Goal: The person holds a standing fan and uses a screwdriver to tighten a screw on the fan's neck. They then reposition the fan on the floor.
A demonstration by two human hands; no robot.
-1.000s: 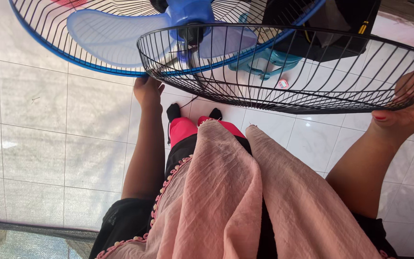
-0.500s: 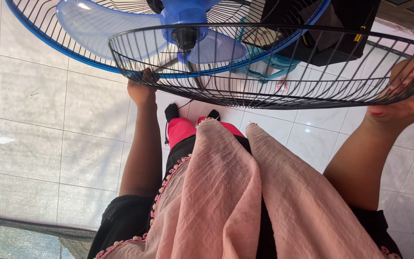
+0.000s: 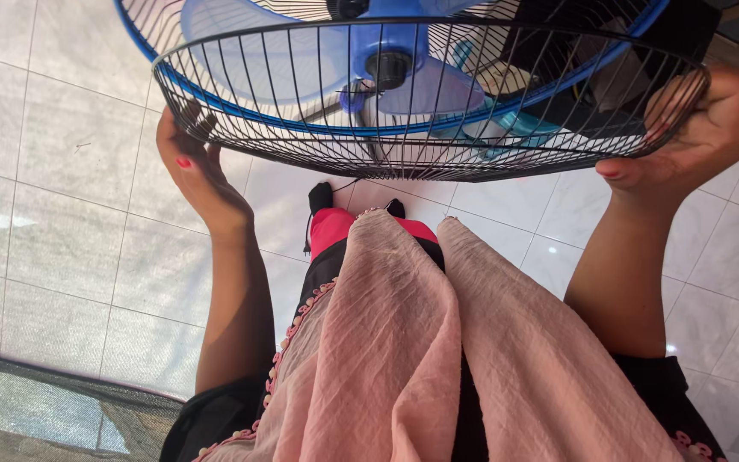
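A round black wire fan grille (image 3: pixel 318 150) is held level in front of me, one hand on each side of its rim. My left hand (image 3: pixel 194 167) grips the left edge with fingers curled over the wires. The right edge is clasped by my right hand (image 3: pixel 699 128). Just behind the grille stands a fan (image 3: pixel 387 64) with pale blue blades, a blue hub and a blue-rimmed rear guard. A pink scarf hangs down my front between my arms.
The floor is pale glossy tile (image 3: pixel 53 188). A dark mesh-like mat or edge (image 3: pixel 53 411) lies at the lower left. A dark box-like object (image 3: pixel 609 51) stands behind the fan at the upper right.
Both hands have carried the black grille left and nearer to the fan's front; it now overlaps the blue blades more fully. The grip on both sides is unchanged.
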